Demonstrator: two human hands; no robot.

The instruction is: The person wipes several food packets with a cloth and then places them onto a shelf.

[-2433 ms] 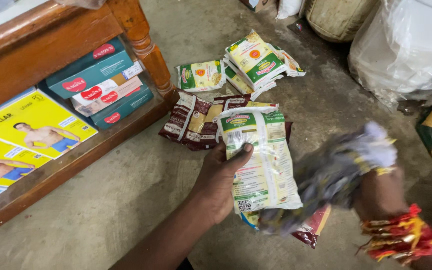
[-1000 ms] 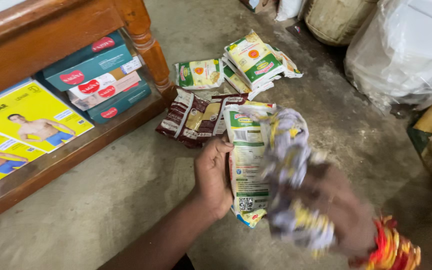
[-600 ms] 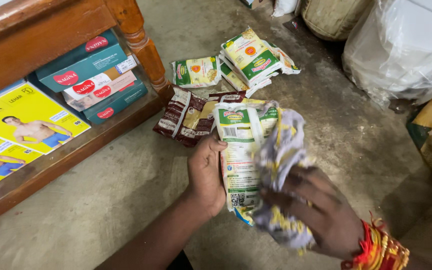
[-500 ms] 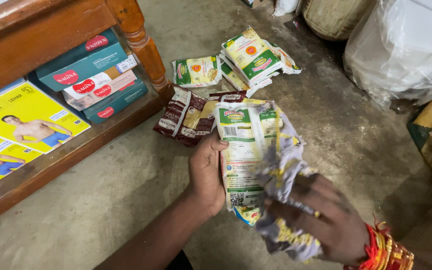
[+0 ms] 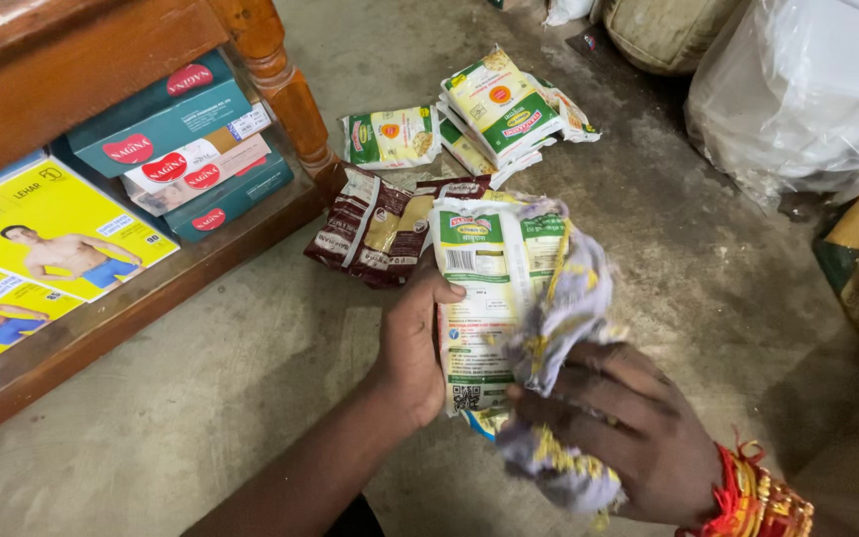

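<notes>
Grey-and-yellow cloth (image 5: 559,328) is bunched in the right hand (image 5: 638,438), fingers clamped on it and pressing it against the white-and-green packet (image 5: 479,298) gripped upright by the left hand (image 5: 415,348) above the concrete floor (image 5: 201,398). Wiping looks underway; other packets (image 5: 499,104) lie untouched beyond. Since half a second ago the cloth has slid slightly lower down the packet.

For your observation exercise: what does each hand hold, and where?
Left hand grips the packets by their left edge; right hand clutches a bunched cloth.

Ahead of you, green and white packets (image 5: 504,104) and brown packets (image 5: 375,227) lie on the concrete floor (image 5: 201,398); teal boxes (image 5: 166,124) sit on the wooden shelf (image 5: 101,323) to your left.
</notes>
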